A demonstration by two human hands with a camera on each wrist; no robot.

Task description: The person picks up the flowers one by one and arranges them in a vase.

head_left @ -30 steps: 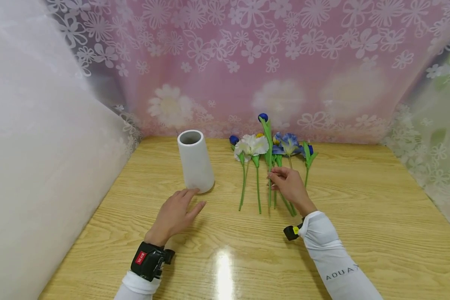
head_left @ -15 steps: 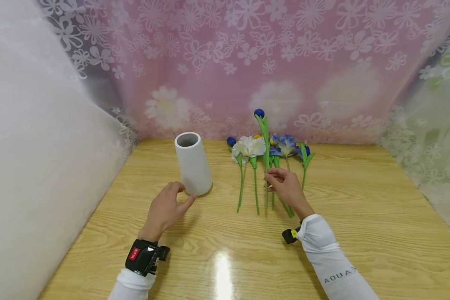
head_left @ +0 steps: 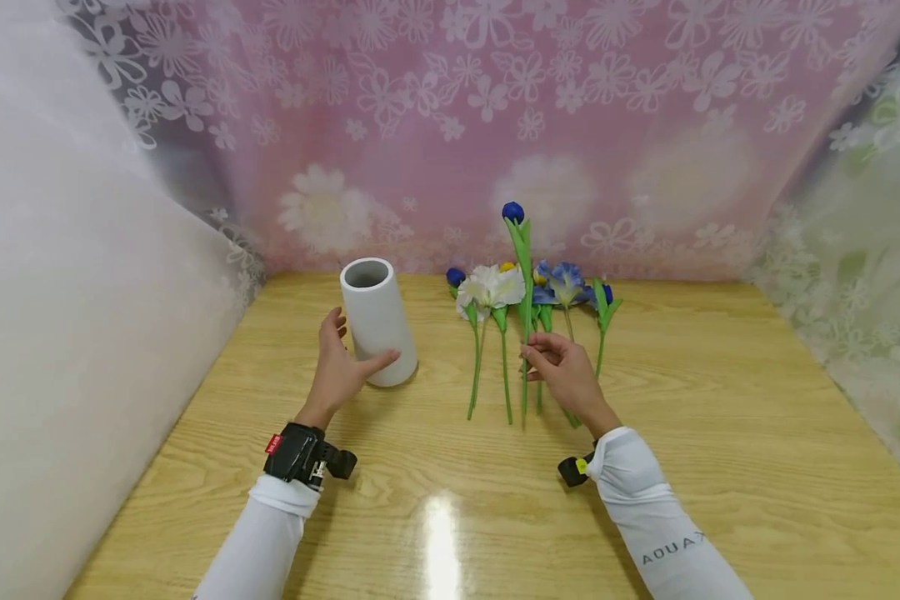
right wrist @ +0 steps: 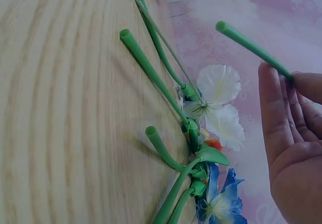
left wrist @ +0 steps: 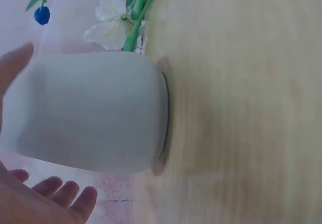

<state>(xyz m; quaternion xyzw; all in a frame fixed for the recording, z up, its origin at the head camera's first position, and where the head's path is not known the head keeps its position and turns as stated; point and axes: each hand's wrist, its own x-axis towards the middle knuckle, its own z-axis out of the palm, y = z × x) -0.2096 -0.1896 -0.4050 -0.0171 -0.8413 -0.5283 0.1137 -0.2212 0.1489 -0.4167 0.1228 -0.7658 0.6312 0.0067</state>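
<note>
A white vase (head_left: 381, 329) stands upright on the wooden table. My left hand (head_left: 342, 367) spreads around its near left side, thumb in front and fingers to the left. The left wrist view shows the fingers (left wrist: 65, 194) apart from the vase wall; whether the thumb touches it I cannot tell. In my right hand (head_left: 566, 375), thumb and fingers pinch the green stem of a blue tulip (head_left: 513, 213), held upright with its bud highest. Its cut stem end (right wrist: 241, 40) juts past the fingertips in the right wrist view.
White flowers (head_left: 491, 287), a blue iris (head_left: 566, 283) and blue tulip buds (head_left: 456, 277) lie in a row at the table's back, stems toward me. A pink floral curtain (head_left: 450, 150) hangs behind; a white sheet (head_left: 82, 250) stands at the left.
My left hand has moved from the vase's lower front to its left side, opening around it. My right hand has lifted the blue tulip slightly.
</note>
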